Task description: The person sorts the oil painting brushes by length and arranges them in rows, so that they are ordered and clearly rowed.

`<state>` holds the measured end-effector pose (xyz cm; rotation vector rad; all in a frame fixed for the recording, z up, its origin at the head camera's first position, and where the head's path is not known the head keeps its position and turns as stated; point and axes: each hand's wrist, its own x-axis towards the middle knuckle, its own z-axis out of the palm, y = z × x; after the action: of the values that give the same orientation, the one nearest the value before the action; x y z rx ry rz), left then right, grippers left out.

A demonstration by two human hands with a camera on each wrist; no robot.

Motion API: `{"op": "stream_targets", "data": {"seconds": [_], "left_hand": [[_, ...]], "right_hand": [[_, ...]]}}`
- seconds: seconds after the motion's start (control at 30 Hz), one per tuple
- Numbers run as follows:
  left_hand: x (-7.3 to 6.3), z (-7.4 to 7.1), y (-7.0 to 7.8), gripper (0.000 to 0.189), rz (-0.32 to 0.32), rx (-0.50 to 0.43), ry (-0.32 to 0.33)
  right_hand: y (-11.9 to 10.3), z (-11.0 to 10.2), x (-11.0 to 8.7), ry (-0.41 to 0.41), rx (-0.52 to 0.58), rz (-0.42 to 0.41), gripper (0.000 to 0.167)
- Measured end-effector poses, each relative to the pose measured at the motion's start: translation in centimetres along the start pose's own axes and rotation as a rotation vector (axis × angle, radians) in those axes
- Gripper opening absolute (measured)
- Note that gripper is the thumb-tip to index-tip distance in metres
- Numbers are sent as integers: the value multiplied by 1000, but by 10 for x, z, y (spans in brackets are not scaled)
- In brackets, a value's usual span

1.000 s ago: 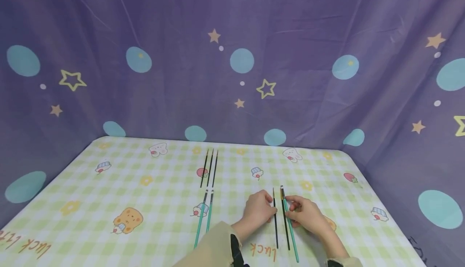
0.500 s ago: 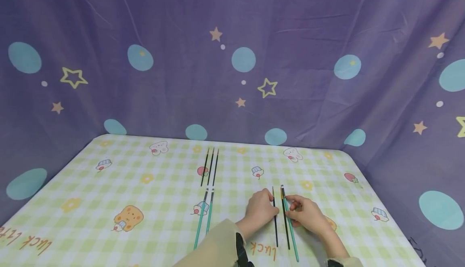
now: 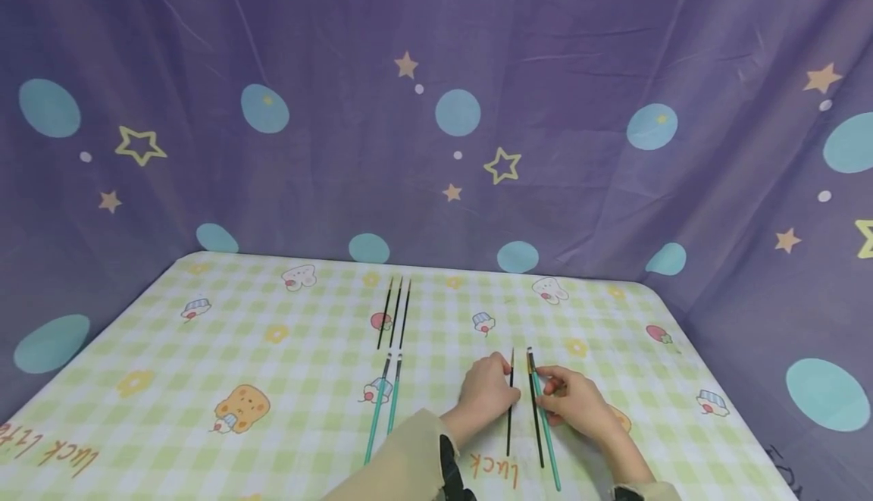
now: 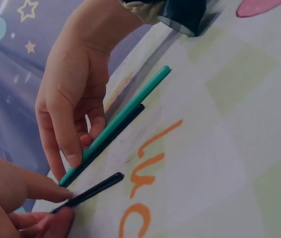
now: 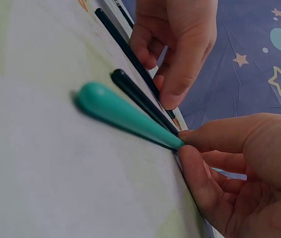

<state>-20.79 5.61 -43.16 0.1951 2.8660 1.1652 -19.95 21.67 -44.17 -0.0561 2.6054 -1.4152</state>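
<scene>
In the head view, my left hand (image 3: 486, 391) pinches a thin dark-handled paintbrush (image 3: 508, 433) between thumb and fingers, its bristles pointing to the far side. Just to the right, my right hand (image 3: 580, 406) pinches a green-handled paintbrush (image 3: 552, 452) near its upper part. A second dark paintbrush (image 3: 537, 433) lies right along the green one's left side. The right wrist view shows thumb and forefinger at the green handle (image 5: 125, 116), the dark handle (image 5: 140, 101) close beside it. In the left wrist view, fingertips close on the separate dark handle (image 4: 96, 191).
Left of the hands lie two green-handled paintbrushes (image 3: 377, 418), side by side. Beyond them, three thin black paintbrushes (image 3: 395, 315) form a row. A green-checked tablecloth (image 3: 307, 380) covers the table, and a purple curtain (image 3: 327, 183) hangs behind.
The left hand's dark paintbrush has swung at its near end to the left and slid slightly away from the person, widening the gap to the other two. The right hand has stayed in place.
</scene>
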Motion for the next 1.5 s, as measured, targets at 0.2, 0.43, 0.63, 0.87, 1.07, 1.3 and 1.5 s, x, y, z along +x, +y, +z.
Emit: {"op": "stream_targets", "data": {"seconds": [0.2,0.43,0.63,0.87,1.07,1.3,1.5], "left_hand": [[-2,-3,5,25,37,120,-8],[-3,-6,9,19,60,205,7],[3,-7,4,19,58,182,-37],[12,-8,-7,21,-6,17,-97],[20,-21,-14,21,28,-33,-103],[34,-45,-26,30,4,-176,-103],[45,-67,-45,31,-17,-186,-20]], "right_hand": [[0,0,0,2,1,-2,51],[0,0,0,3,3,2,50],[-1,0,-1,-6,2,4,51],[0,1,-1,1,1,-4,50],[0,0,-1,-3,7,-11,51],[-1,-1,-1,-12,12,3,52],[-2,-1,-2,-13,9,4,52]]}}
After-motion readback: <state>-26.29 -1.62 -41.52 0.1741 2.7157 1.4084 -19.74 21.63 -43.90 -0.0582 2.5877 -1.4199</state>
